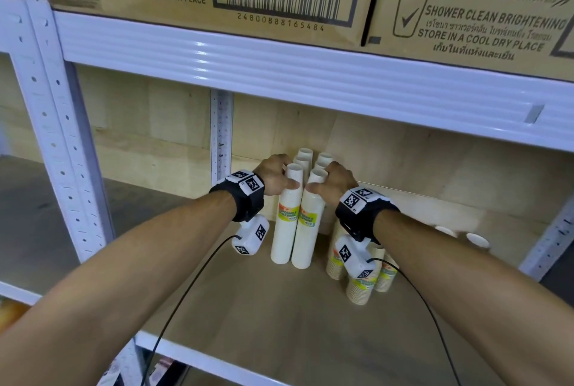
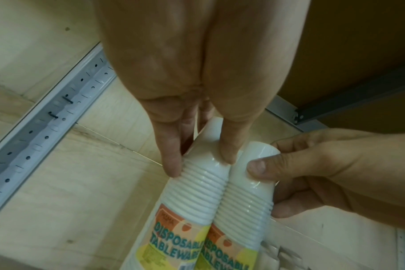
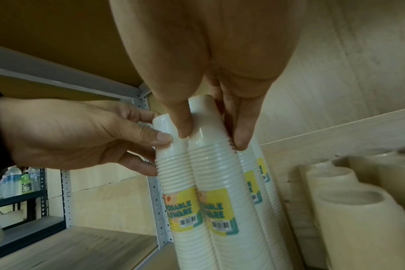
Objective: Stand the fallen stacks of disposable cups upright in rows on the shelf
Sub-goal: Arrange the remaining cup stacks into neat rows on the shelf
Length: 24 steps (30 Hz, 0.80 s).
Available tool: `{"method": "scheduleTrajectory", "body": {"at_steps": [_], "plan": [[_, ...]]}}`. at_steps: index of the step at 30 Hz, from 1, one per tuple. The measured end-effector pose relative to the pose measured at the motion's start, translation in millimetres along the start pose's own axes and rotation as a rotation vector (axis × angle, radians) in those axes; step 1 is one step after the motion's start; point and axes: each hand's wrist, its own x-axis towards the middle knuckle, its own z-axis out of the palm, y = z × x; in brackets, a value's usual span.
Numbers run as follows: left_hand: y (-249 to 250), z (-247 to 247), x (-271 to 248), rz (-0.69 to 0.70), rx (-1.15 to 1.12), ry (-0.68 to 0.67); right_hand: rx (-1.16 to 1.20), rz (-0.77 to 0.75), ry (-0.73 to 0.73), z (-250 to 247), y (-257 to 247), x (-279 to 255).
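On the pale wooden shelf board (image 1: 310, 308) of a white metal rack, two tall white sleeves of stacked disposable cups stand upright side by side, touching along their length, each with a yellow and orange label reading "DISPOSABLE TABLEWARE". The left hand (image 1: 275, 176) grips the top of the left front cup stack (image 1: 287, 221), thumb on the near side and fingers curled round the far side. The right hand (image 1: 337, 182) grips the top of the right front cup stack (image 1: 307, 230) in the same way, thumb near and fingers wrapped behind.

Directly behind this pair, further upright white stacks (image 1: 313, 157) stand in two rows running back to the far wooden wall, only their tops showing in the head view.

To the right, near the right wrist, a group of fallen cream-coloured cup stacks (image 1: 362, 288) lies on the board with open rims toward the near edge. Farther right, two more cup ends (image 1: 476, 241) show, blurred.

Above, on the white ribbed shelf beam (image 1: 279, 72), sit brown cardboard Rexona cartons (image 1: 466, 13).
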Motion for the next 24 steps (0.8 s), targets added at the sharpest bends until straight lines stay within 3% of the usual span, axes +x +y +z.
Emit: {"method": "scheduleTrajectory", "body": {"at_steps": [12, 24], "plan": [[-7, 3, 4, -0.004, -0.077, -0.013, 0.036, 0.011, -0.01, -1, 0, 1], [0, -4, 6, -0.007, 0.036, 0.007, 0.08, -0.001, 0.014, -12, -4, -11]]}}
